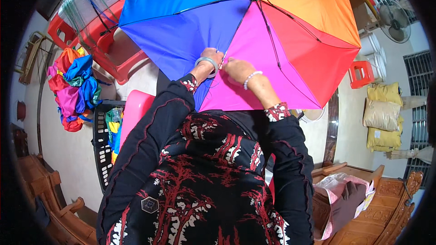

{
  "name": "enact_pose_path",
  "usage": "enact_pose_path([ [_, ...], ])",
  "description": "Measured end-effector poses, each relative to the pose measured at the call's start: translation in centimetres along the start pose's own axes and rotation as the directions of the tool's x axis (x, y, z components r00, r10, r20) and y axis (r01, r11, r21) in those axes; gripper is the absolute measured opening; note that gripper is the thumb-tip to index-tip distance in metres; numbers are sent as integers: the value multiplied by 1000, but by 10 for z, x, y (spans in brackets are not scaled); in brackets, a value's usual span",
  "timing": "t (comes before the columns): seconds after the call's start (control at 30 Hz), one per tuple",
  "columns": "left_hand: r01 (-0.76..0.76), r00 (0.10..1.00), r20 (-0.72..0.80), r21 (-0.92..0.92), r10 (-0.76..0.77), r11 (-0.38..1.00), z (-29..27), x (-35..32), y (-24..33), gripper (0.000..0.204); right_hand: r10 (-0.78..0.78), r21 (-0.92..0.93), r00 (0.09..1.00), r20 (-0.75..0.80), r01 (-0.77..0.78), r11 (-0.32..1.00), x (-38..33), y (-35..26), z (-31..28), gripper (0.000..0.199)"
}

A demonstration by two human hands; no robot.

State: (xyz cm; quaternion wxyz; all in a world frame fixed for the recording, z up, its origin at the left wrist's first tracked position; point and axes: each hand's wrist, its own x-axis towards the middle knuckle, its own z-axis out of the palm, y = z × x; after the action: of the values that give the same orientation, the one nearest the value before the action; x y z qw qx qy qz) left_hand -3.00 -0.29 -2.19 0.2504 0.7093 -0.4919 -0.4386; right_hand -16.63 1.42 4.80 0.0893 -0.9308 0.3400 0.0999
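An opened umbrella [299, 41] with rainbow-coloured panels fills the space in front of me, its inside and black ribs facing me. My left hand [211, 57], with a pale bangle at the wrist, is closed on a rib where the violet and pink panels meet. Right beside it, my right hand [239, 70], wearing a bead bracelet, is closed in a pinch near the same rib. Whatever sits between its fingertips is too small to make out. A thin thread seems to hang over the violet cloth below the hands.
Folded colourful cloth [75, 88] is heaped at the left, beside a black plastic basket [103, 145] holding more cloth. A red plastic stool [120, 66] stands behind it. At the right are a red stool [361, 73], stacked sacks [383, 113], a fan [394, 20] and a carved wooden bench [386, 204].
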Motion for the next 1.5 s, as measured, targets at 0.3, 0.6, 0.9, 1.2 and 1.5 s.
enact_pose_path([
  [0.3,51,998,-29,-270,-61,962,-4,-11,9,31,-9,966,997,75,-70,250,-37,2,-46,8],
  [0.6,115,992,-25,-207,-123,971,-5,-2,4,37,369,807,741,-561,389,444,-133,-14,-179,7],
  [0.9,68,991,-127,150,-49,986,4,3,3,37,373,664,607,-702,366,652,-167,-43,-197,15],
  [1.2,-7,982,-181,254,55,967,4,-14,12,32,411,700,628,-661,318,639,-166,-17,-190,19],
  [1.5,-402,829,-290,283,478,871,-3,-34,19,24,570,809,597,-564,538,236,-150,16,-175,21],
])
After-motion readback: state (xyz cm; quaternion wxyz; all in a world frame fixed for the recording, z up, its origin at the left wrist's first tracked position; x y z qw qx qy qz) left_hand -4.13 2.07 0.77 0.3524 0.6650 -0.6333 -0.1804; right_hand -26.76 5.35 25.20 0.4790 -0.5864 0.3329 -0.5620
